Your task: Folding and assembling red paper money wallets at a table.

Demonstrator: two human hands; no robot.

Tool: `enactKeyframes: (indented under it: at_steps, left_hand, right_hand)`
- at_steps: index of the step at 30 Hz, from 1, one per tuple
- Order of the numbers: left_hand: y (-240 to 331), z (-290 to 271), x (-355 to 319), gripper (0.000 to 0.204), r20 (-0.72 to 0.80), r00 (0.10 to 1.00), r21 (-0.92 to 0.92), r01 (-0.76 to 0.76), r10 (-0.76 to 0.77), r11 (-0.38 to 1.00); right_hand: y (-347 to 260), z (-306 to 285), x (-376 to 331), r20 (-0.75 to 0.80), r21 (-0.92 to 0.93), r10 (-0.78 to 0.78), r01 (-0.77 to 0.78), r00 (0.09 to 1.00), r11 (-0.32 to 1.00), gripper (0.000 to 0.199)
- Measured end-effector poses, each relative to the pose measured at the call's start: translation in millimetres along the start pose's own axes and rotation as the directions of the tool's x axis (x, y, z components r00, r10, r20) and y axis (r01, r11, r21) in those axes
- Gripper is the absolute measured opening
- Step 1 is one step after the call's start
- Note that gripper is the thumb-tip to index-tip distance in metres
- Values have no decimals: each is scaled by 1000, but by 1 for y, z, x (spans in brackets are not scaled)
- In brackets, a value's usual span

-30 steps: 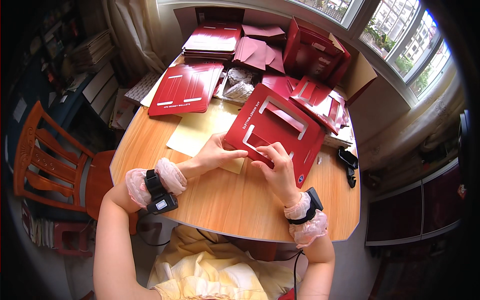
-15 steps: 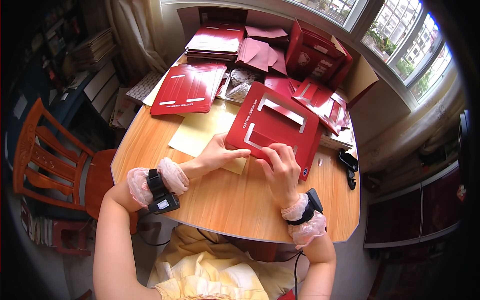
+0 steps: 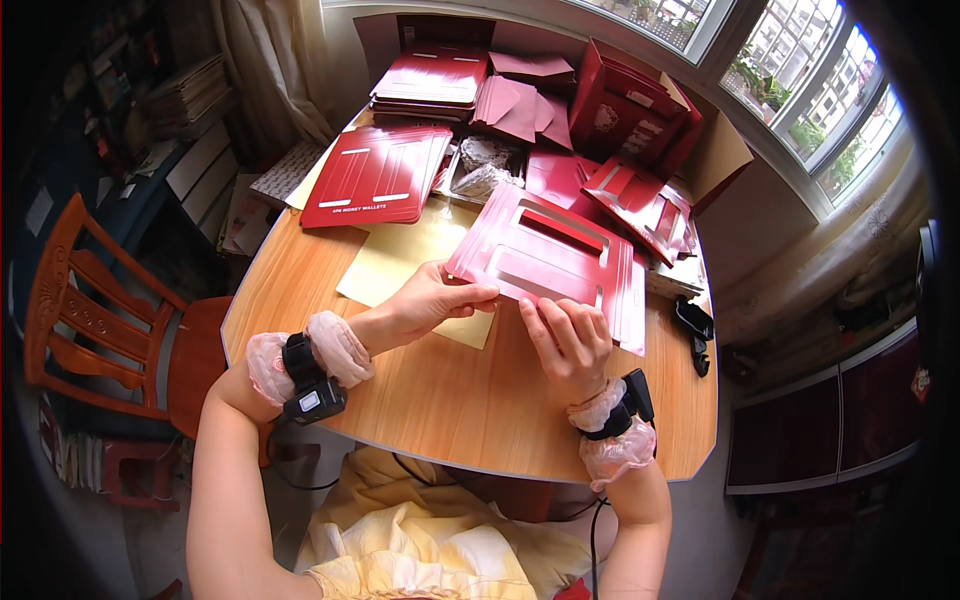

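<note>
1. The red card [image 3: 545, 265] lies tilted at mid-counter, its long axis running from near-left to far-right.
2. The left hand [image 3: 435, 298] pinches its near-left corner.
3. The right hand [image 3: 568, 335] holds the near edge just beside it, fingers curled.
4. A yellow sheet [image 3: 400, 262] lies beneath, on the counter [image 3: 450, 400].
</note>
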State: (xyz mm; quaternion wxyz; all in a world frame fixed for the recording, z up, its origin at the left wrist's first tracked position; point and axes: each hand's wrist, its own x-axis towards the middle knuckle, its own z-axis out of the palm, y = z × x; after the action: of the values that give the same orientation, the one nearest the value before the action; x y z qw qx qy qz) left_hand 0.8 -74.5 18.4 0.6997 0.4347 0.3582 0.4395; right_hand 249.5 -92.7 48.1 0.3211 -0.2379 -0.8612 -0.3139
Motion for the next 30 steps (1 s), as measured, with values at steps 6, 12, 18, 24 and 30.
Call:
enactKeyframes:
  at_steps: [6, 12, 18, 24, 30]
  left_hand:
    - [2, 2, -2, 22, -4, 1000, -1, 18, -18, 1000]
    - [1, 3, -4, 25, -4, 1000, 42, -30, 30, 999]
    - [7, 0, -9, 45, -2, 793, 566, -502, 610, 654]
    - [27, 0, -8, 48, 678, 315, 720, -469, 664, -512]
    - [26, -2, -10, 32, 740, 333, 671, -413, 584, -616]
  right_hand:
    - [-1, 3, -1, -14, -4, -5, 5, 1000, 1000, 36]
    - [-1, 1, 0, -39, 25, 30, -29, 999, 999, 35]
    - [8, -7, 0, -104, 16, 117, -116, 988, 993, 33]
    - [3, -12, 3, -85, 39, 82, -79, 993, 996, 33]
    - [-4, -14, 5, -65, 69, 60, -55, 996, 996, 34]
